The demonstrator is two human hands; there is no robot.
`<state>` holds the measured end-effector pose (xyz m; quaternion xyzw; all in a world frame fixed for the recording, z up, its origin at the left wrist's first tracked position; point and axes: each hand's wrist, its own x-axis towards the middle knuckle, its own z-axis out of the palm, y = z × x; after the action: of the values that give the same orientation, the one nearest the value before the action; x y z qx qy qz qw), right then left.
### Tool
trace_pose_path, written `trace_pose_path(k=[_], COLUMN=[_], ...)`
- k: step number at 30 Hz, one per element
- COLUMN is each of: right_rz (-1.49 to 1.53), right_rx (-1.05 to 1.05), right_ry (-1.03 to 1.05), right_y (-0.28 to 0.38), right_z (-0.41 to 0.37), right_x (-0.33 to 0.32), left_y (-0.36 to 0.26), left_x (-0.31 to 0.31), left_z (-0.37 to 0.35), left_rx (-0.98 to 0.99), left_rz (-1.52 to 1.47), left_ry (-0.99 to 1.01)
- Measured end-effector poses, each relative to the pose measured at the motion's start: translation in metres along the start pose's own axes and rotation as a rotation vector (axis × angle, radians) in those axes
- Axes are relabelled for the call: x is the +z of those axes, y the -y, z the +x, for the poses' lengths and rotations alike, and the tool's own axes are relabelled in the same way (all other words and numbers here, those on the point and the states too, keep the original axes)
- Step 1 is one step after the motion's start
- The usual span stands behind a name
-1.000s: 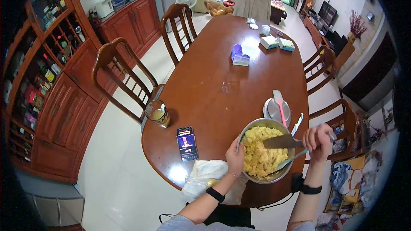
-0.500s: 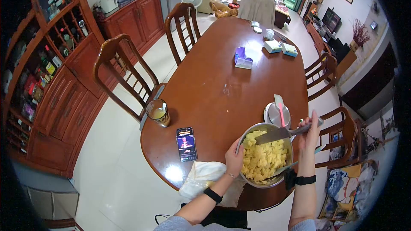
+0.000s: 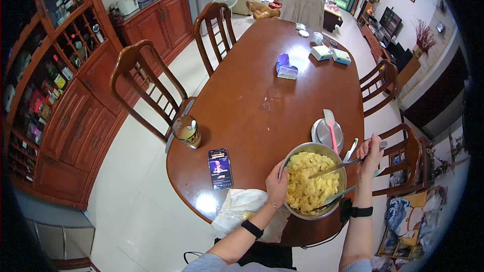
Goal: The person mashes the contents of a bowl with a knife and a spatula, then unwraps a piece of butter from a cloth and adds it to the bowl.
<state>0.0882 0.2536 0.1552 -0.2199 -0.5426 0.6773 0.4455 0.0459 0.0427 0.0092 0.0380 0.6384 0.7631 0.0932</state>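
Observation:
A steel bowl [image 3: 344, 181] near the table's front right edge holds chunky yellow mash [image 3: 310, 184], possibly potato. My left hand [image 3: 277, 187] grips the bowl's left rim, fingers outside and thumb at the edge. In my right hand [image 3: 371, 156] is the handle of a metal spatula [image 3: 333, 169]. Its blade is seen edge-on, with the tip in the mash. A second, grey-green spatula [image 3: 337, 196] leans in the bowl's lower right side under my right wrist. Just behind the bowl, a spatula with a pink handle [image 3: 333, 135] rests on a round kitchen scale [image 3: 321, 132].
To the left lie a lit phone [image 3: 220, 168] and a glass of yellowish drink [image 3: 187, 131]. A white cloth or bag [image 3: 239, 209] sits beneath my left forearm. Farther back are a purple packet [image 3: 286, 67] and tissue packs [image 3: 321, 53]. Wooden chairs [image 3: 146, 88] flank the table.
My right hand has turned the spatula from broad side up to edge-on and moved slightly right and down, its tip now in the mash. My left hand stays on the bowl.

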Motion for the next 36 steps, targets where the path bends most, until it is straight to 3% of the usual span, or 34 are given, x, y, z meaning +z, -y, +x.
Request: trace_pose_path(k=[9, 11, 14, 20, 23, 29, 36], right_rz=[-0.241, -0.269, -0.275, -0.256, -0.179, -0.178, -0.249], right_rx=[-0.085, -0.023, -0.027, -0.111, -0.216, -0.209, 0.036], right_ry=[-0.225, -0.272, -0.247, 0.009, -0.031, -0.138, -0.241], right_y=[-0.032, -0.032, -0.032, -0.008, 0.023, 0.017, -0.029], right_z=[-0.012, -0.008, -0.004, -0.055, -0.068, -0.023, 0.04], right_x=[0.022, 0.026, 0.027, 0.031, 0.042, 0.036, 0.021], left_y=[0.011, 0.013, 0.01, 0.005, 0.001, -0.006, 0.003], left_x=[0.002, 0.002, 0.002, 0.002, 0.002, 0.0, 0.001], left_z=[0.0, -0.001, 0.0, -0.002, -0.002, -0.004, -0.004], left_rx=[-0.019, -0.016, -0.024, -0.04, -0.032, -0.041, -0.009], left_rz=[-0.057, -0.039, -0.035, -0.098, -0.084, -0.028, -0.01], left_ry=[-0.001, 0.002, 0.011, 0.021, 0.02, 0.02, -0.004])
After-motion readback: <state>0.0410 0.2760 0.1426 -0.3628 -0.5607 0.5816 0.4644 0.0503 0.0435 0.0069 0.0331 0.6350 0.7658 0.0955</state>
